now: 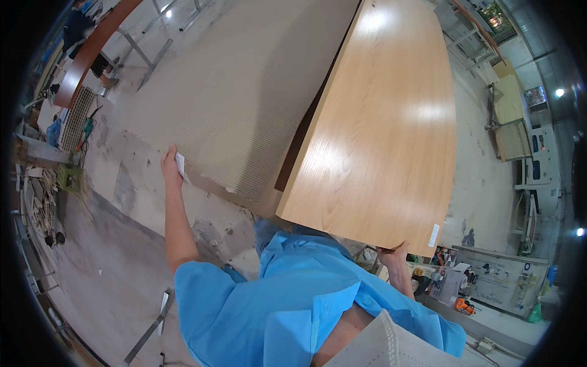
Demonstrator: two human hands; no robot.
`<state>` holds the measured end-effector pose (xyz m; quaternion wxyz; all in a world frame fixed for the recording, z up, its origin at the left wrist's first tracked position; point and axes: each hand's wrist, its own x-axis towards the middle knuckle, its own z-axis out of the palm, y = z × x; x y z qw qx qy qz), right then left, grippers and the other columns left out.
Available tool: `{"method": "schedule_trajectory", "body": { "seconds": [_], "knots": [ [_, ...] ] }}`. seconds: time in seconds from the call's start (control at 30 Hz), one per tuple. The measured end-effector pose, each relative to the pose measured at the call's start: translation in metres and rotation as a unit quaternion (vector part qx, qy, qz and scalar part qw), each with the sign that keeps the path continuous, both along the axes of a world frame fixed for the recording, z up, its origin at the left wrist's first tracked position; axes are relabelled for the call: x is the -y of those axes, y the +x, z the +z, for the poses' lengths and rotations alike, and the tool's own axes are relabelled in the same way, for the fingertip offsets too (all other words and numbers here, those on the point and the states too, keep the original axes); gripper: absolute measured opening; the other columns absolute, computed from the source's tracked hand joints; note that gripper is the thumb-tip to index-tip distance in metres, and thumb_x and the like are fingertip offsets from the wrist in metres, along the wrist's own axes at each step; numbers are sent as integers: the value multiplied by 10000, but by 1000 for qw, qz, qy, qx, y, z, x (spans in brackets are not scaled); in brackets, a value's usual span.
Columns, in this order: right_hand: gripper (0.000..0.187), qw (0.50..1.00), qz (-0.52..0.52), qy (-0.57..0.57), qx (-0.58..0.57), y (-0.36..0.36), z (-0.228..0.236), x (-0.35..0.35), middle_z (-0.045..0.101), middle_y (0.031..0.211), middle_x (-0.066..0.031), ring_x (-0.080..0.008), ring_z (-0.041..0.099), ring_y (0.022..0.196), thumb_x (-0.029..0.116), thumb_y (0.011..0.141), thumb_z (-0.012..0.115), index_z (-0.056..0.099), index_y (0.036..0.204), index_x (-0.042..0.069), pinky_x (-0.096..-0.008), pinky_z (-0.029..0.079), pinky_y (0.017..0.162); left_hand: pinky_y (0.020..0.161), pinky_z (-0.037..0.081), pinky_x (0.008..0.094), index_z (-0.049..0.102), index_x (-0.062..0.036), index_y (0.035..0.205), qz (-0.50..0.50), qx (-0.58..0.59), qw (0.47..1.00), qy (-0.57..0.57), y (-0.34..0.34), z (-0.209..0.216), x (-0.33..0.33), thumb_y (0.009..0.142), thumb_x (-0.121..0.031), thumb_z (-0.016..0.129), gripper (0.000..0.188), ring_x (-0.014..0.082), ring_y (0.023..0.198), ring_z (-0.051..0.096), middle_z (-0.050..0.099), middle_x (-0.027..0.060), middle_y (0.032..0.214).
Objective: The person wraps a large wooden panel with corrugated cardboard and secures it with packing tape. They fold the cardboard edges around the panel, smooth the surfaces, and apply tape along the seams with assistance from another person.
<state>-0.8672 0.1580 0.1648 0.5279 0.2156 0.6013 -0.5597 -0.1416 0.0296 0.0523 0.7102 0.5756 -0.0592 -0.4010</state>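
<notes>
A long wood-grain panel with a glossy light-brown face stretches away in front of me, its near edge close to my body. My right hand is closed on the near edge by the right corner, beside a small white label. To the left lies a large grey-brown corrugated cardboard sheet, its near edge torn. My left hand is closed at the sheet's near left corner, with a white slip against the fingers. A dark brown strip shows between sheet and panel.
Metal-legged tables stand at far left, one with a reddish-brown top; a person is beside it. A green crate sits at left. A metal bar is at lower left. Tools and an orange item lie at lower right.
</notes>
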Motion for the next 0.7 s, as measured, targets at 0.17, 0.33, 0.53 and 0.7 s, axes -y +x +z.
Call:
{"method": "schedule_trajectory", "body": {
  "seconds": [0.17, 0.33, 0.53, 0.7],
  "knots": [
    [749, 1000, 21, -8, -4, -12, -10, -8, 572, 1346, -119, -307, 608, 1138, 733, 993, 184, 468, 1422, 189, -523, 544, 859, 818, 506, 295, 676, 10, 1067, -33, 24, 999, -21, -63, 13, -24, 984, -185, 684, 212, 134, 937, 630, 688, 39, 1009],
    [736, 1000, 8, -2, -3, -9, -15, -9, 580, 1333, -103, -305, 614, 1132, 729, 993, 211, 480, 1404, 181, -493, 548, 842, 758, 467, 274, 672, -7, 982, -36, 49, 998, -16, -128, 12, -48, 984, -181, 689, 175, 96, 843, 562, 642, -1, 930],
    [652, 1000, 11, -4, -1, -16, 13, -12, 632, 1247, -63, -267, 648, 1074, 689, 1004, 297, 530, 1342, 183, -413, 553, 753, 730, 465, 273, 660, -5, 1022, -34, 123, 992, -8, -170, -1, -41, 1007, -187, 650, 184, 94, 802, 551, 636, 18, 916],
    [464, 998, 27, 50, -16, -47, 24, -24, 666, 1078, -17, -205, 655, 893, 547, 1028, 360, 592, 1219, 194, -345, 500, 623, 721, 510, 300, 650, 12, 1079, -37, 4, 998, -59, -156, -35, -51, 999, -194, 641, 222, 140, 819, 612, 665, 67, 936]
  ]
}}
